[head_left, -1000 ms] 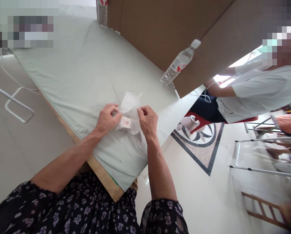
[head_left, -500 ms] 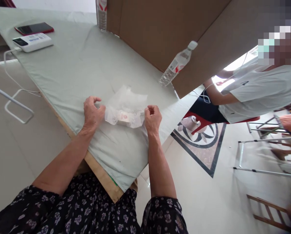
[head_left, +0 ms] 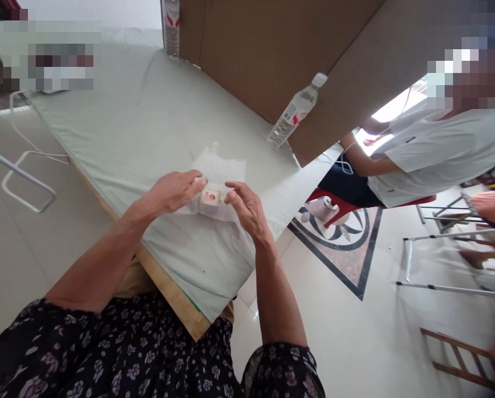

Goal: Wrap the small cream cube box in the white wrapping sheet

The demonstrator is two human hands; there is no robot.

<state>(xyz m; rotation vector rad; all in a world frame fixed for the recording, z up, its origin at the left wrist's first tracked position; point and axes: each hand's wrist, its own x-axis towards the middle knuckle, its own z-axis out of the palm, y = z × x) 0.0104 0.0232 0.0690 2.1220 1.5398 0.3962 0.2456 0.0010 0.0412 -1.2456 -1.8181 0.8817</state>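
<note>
A small cream box (head_left: 210, 201) with red print lies on a thin, translucent white wrapper (head_left: 226, 170) spread over the cloth. My left hand (head_left: 175, 192) is at the box's left side, fingers stretched toward it and lying over part of the wrapper. To the right of the box, my right hand (head_left: 249, 211) has its fingers and thumb apart, the fingertips close to the box. Neither hand is closed on anything. Whether the fingertips touch the box is hard to tell.
A pale green cloth covers the table (head_left: 106, 121). A tilted water bottle (head_left: 295, 110) is near a large cardboard panel (head_left: 264, 55), with another bottle (head_left: 172, 30) behind. Blurred-out items are at the far left. A person in a white shirt (head_left: 450, 149) sits at the right.
Both hands have come inward from the wrapper's two ends to the sides of the box. Their pinches have opened, and the wrapper's ends lie lower and flatter.
</note>
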